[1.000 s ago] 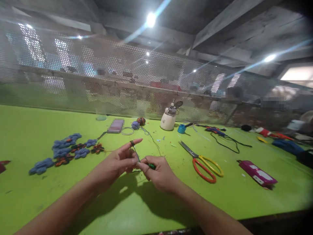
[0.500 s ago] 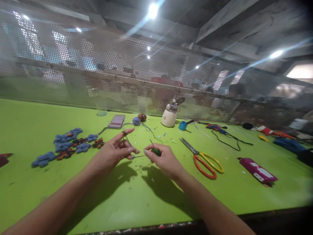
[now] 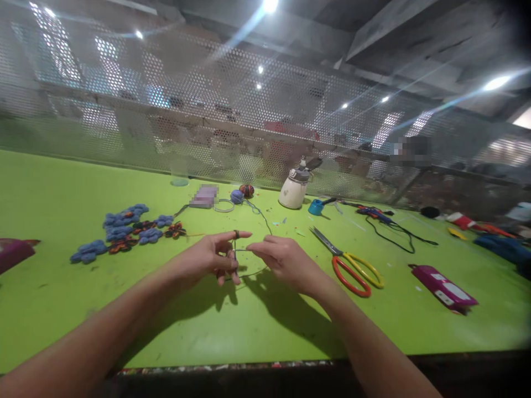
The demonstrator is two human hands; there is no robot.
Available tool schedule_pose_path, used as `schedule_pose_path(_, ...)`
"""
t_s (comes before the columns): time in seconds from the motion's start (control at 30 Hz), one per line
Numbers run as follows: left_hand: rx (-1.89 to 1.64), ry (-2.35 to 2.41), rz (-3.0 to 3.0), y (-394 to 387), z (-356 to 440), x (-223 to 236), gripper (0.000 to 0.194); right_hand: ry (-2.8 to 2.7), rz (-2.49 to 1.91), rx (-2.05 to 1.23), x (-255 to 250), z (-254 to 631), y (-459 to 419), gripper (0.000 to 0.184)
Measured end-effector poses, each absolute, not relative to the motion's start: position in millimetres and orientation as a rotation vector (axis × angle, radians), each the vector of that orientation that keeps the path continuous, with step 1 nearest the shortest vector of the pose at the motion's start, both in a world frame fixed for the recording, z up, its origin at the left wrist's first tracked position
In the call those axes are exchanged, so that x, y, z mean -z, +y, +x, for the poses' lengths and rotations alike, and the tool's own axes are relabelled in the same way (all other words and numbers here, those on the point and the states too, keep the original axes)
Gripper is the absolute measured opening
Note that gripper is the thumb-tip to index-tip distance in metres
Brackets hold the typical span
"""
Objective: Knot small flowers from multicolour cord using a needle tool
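Observation:
Over the green table [image 3: 257,326] my two hands meet at the middle. My left hand [image 3: 211,257] has its forefinger stretched out with dark thread wound round it, and its other fingers pinch the thread [image 3: 234,255] below. My right hand [image 3: 282,260] is closed and pinches a thin crochet hook whose tip reaches the thread; the hook's handle is hidden inside the hand. The thread runs back across the table toward a small blue yarn ball [image 3: 237,195].
Crocheted blue and orange flowers [image 3: 124,232] lie at the left. Scissors with red and yellow handles [image 3: 348,265] lie right of my hands, a pink case [image 3: 442,284] further right. A white bottle [image 3: 293,190], a phone [image 3: 204,196], and a perforated screen [image 3: 249,127] stand behind.
My hands came apart half a second ago, then closed together again. The green handle of the hook has gone out of sight inside my right hand. The view has tilted slightly.

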State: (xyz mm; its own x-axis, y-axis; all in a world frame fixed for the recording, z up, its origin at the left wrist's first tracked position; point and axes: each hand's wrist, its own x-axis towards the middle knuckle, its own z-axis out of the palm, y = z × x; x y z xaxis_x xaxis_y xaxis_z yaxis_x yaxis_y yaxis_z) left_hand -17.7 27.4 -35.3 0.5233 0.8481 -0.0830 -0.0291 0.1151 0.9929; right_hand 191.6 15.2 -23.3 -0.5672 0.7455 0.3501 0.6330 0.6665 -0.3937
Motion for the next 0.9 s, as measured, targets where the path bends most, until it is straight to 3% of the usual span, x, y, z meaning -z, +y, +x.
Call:
schedule_pose_path(0.17,-0.611,0.741,1.381,24.1,-17.5,36.7,0.064,-2.362,-1.108,-0.295,21.7,191.3,11.3,0.021)
schedule_pose_path(0.33,-0.682,0.695,1.313,25.7,-20.3,34.2,0.064,-2.148,-1.113,-0.513,17.7,192.5,13.8,0.011)
schedule_pose_path(0.43,-0.779,0.655,1.222,26.0,-20.3,32.7,0.066,-1.908,-1.124,-0.72,20.7,188.8,17.6,0.017)
schedule_pose_path(0.57,-0.835,0.585,1.19,23.3,-15.2,35.5,0.064,-1.628,-1.102,-1.09,32.1,170.5,15.3,0.039)
schedule_pose_path(0.67,-0.808,0.562,1.219,21.5,-10.5,40.8,0.054,-1.477,-1.041,-1.309,40.5,156.8,10.4,0.046)
schedule_pose_path(0.9,-0.814,0.499,1.265,22.3,-12.3,40.1,0.016,-1.241,-0.891,-1.427,36.5,168.3,13.4,0.032)
